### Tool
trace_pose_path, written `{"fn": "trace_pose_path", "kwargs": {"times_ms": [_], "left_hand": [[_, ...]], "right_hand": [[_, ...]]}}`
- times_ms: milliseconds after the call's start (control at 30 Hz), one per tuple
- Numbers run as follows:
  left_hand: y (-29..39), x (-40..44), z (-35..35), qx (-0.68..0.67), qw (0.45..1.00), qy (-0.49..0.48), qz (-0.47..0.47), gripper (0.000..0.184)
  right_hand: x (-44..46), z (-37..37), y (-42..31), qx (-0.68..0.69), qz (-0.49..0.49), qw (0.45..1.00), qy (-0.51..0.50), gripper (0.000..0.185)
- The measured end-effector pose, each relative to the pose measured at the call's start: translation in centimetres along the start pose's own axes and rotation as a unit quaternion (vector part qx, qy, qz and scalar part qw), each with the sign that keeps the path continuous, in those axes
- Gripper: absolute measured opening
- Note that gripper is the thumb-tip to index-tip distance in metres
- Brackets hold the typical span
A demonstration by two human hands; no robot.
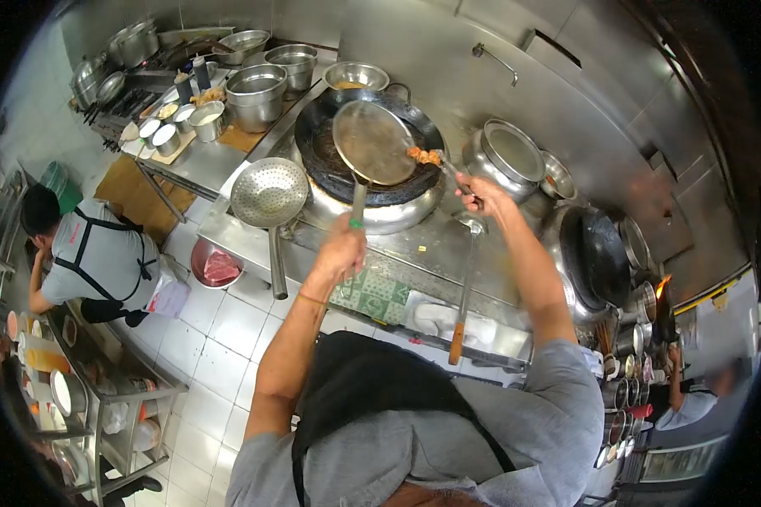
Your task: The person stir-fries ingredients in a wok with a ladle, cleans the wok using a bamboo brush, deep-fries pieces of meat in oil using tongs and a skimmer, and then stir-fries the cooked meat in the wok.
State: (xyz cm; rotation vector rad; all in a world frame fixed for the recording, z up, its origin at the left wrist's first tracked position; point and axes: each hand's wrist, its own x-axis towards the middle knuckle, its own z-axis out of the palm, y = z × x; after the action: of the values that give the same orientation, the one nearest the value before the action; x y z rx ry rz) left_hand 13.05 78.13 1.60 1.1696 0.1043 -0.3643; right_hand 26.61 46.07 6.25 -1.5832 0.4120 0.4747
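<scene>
My left hand (344,249) is closed round the handle of a round mesh strainer (374,142), held above the black wok (313,118). In my right hand (488,196) is a pair of tongs (450,168), with browned pieces of food (424,156) at its tips, beside the strainer's right rim. A perforated ladle (270,193) lies left of the wok, its handle over the counter's edge. Below my right hand a long wooden-handled ladle (466,287) rests on the counter. The wok's bottom is mostly hidden by the strainer.
Metal pots (258,95) and small bowls (166,139) stand on the left counter. A lidded pot (514,150) and a second wok (594,258) are to the right. A bucket with red meat (221,266) is on the floor. One person (101,253) is at left, another (689,401) at far right, near a flame (664,285).
</scene>
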Motion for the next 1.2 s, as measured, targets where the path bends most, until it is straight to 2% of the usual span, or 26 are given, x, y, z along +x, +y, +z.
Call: {"fn": "trace_pose_path", "kwargs": {"times_ms": [67,233,467,533,567,600,633,733,867,933,967,1033,1100,1167,1200], "left_hand": [[1.0,1.5,-0.5,0.056,0.997,0.036,0.025,0.025],[2.2,2.3,-0.7,0.062,0.998,0.028,0.000,0.031],[0.8,4.2,1.0,0.049,0.998,0.032,-0.011,0.017],[0.7,4.7,0.7,0.062,0.997,0.034,-0.015,0.015],[0.6,4.8,0.5,0.082,0.996,0.025,-0.024,0.030],[0.5,4.9,0.3,0.101,0.994,0.016,-0.032,0.046],[0.4,5.0,0.2,0.100,0.994,0.018,-0.032,0.046],[0.1,4.9,0.3,0.143,0.989,0.041,-0.017,0.041],[0.9,4.2,0.5,0.194,0.980,0.043,-0.006,0.036],[0.8,4.3,0.8,0.225,0.974,0.036,-0.015,0.035],[0.2,4.4,0.8,0.195,0.980,0.044,-0.006,0.034],[-0.2,4.3,0.9,0.172,0.984,0.047,-0.001,0.033],[-0.5,4.0,1.1,0.177,0.983,0.051,0.011,0.033],[-0.9,4.5,0.9,0.169,0.985,0.041,0.002,0.034],[-1.0,4.5,0.7,0.155,0.987,0.039,-0.008,0.035]], "right_hand": [[0.5,0.7,0.7,-0.045,-0.017,0.999,0.011,0.022],[1.0,2.6,1.0,-0.170,-0.042,0.983,0.054,0.023],[2.8,2.0,0.9,-0.328,-0.061,0.940,0.075,0.029],[3.2,1.9,1.0,-0.531,-0.187,0.816,0.127,0.032],[3.2,1.8,1.4,-0.531,-0.187,0.817,0.126,0.032],[1.9,2.5,1.3,-0.589,-0.219,0.764,0.145,0.032],[0.4,3.1,1.1,-0.644,-0.251,0.705,0.163,0.033],[-4.4,5.2,0.2,-0.623,-0.234,0.721,0.194,0.029],[-5.0,2.9,1.5,-0.636,-0.218,0.719,0.177,0.031],[-4.9,1.2,2.3,-0.619,-0.277,0.700,0.222,0.032],[-4.4,0.7,2.0,-0.618,-0.277,0.700,0.226,0.032],[-3.8,0.8,0.2,-0.558,-0.279,0.748,0.228,0.035],[-0.8,0.9,-1.2,-0.592,-0.282,0.728,0.198,0.039],[3.1,1.3,-1.7,-0.592,-0.221,0.749,0.199,0.040],[4.1,1.2,-1.7,-0.593,-0.224,0.748,0.199,0.040]]}}
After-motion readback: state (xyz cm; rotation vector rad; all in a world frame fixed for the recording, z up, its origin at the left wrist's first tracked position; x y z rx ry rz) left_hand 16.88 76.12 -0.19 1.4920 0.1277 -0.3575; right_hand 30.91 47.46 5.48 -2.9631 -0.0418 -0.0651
